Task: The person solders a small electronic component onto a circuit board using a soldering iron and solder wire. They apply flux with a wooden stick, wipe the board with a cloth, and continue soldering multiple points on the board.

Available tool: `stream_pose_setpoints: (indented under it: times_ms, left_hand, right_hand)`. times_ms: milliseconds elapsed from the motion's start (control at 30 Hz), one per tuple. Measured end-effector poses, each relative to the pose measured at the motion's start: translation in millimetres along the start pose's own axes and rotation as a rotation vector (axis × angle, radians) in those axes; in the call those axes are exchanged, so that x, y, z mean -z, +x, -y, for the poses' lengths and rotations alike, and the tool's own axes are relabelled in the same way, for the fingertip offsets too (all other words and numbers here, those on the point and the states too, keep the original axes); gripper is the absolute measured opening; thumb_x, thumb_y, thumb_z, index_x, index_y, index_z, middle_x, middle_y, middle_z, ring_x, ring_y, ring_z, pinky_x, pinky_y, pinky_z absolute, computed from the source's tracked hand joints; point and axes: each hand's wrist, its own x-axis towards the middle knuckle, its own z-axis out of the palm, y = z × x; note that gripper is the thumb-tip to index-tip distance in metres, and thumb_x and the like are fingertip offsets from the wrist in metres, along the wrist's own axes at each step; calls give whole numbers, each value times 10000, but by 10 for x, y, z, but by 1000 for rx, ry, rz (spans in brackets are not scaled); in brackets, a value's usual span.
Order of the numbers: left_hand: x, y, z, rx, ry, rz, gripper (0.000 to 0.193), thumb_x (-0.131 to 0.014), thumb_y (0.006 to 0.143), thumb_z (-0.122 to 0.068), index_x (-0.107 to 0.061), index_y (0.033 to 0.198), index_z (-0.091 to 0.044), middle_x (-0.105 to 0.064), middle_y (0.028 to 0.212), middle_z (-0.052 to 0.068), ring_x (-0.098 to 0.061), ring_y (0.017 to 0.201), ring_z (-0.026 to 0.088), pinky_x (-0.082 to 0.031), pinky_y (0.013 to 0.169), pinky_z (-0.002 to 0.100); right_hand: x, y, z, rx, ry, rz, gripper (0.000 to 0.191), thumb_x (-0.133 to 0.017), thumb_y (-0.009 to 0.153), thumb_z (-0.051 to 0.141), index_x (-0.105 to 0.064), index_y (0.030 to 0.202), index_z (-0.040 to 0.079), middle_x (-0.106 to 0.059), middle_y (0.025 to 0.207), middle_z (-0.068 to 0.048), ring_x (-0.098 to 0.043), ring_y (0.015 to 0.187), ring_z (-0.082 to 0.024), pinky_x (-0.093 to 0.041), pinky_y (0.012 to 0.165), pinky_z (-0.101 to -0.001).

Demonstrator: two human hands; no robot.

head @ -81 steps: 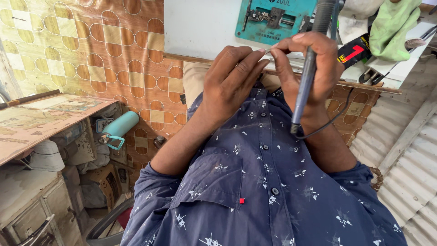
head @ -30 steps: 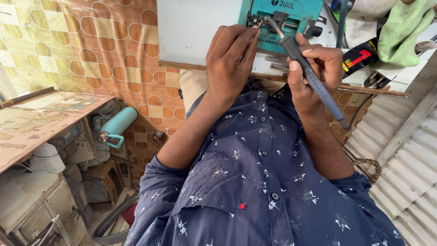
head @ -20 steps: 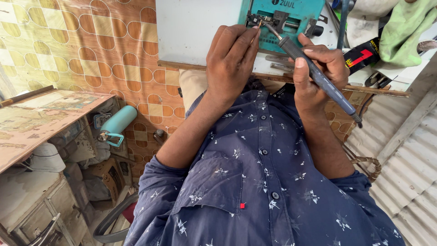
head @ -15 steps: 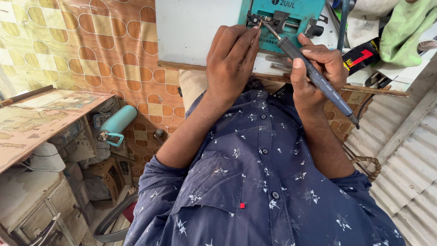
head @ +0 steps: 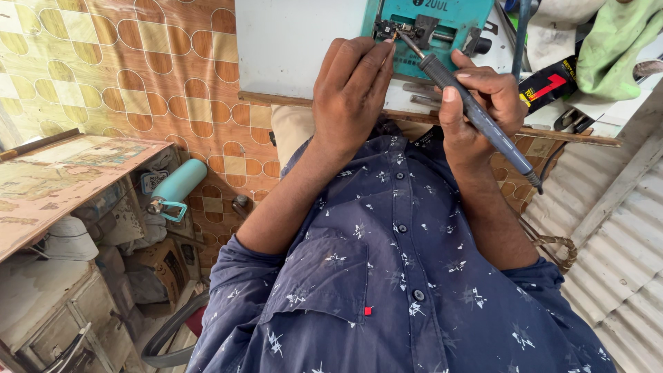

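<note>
While gripped: soldering iron (head: 476, 114) between hands.

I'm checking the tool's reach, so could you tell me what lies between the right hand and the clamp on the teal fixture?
Head view: only the soldering iron, running from the right hand to the clamp.

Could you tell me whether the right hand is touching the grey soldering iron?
Touching. The head view shows the right hand wrapped around the soldering iron, thumb pressed on its grey handle, with no gap.

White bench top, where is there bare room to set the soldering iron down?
The white bench top is bare left of the teal fixture. Right of it is crowded: black-and-red tool, green cloth, both hands.
</note>
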Motion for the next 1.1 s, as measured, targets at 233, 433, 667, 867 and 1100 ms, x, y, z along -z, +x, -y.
stream_pose_setpoints:
  times_ms: [233,433,667,867,1100]
  left_hand:
    - [-3,11,-8,-7,7,-12,169,-797,954,-5,-698,1091,-7,-628,1050,44,-626,924,191,-555,781,324]
    - [15,13,-26,-4,-6,-5,185,-798,953,1,-694,1106,-3,-628,1060,49,-626,932,200,-553,764,317]
    - [1,9,-8,-17,2,-4,185,-797,954,-2,-696,1109,-2,-623,1047,45,-618,918,185,-550,775,321]
    - [-11,-6,8,-18,9,-8,181,-799,955,-11,-698,1106,-12,-619,1043,37,-614,914,177,-550,770,316]
    - [-26,-8,15,-26,20,-11,184,-803,950,-10,-698,1101,-13,-619,1050,39,-617,922,180,-551,772,317]
  right_hand:
    - [1,-9,-12,-12,17,-3,299,-717,1114,218,-528,1114,-13,-739,927,-188,-775,912,-225,-603,1131,-463]
    - [-1,-3,8,-16,21,1,299,-718,1120,214,-526,1118,-15,-737,938,-191,-773,908,-224,-594,1139,-462]
    - [-3,3,7,5,-24,0,292,-715,1107,218,-542,1097,-16,-735,912,-175,-781,904,-218,-605,1123,-458]
    - [-6,-5,1,22,-34,6,268,-718,1108,198,-547,1104,-8,-737,915,-161,-776,921,-220,-611,1125,-451]
    - [8,-7,-13,40,-64,15,267,-723,1101,193,-546,1105,-7,-739,913,-158,-784,923,-227,-610,1121,-453]
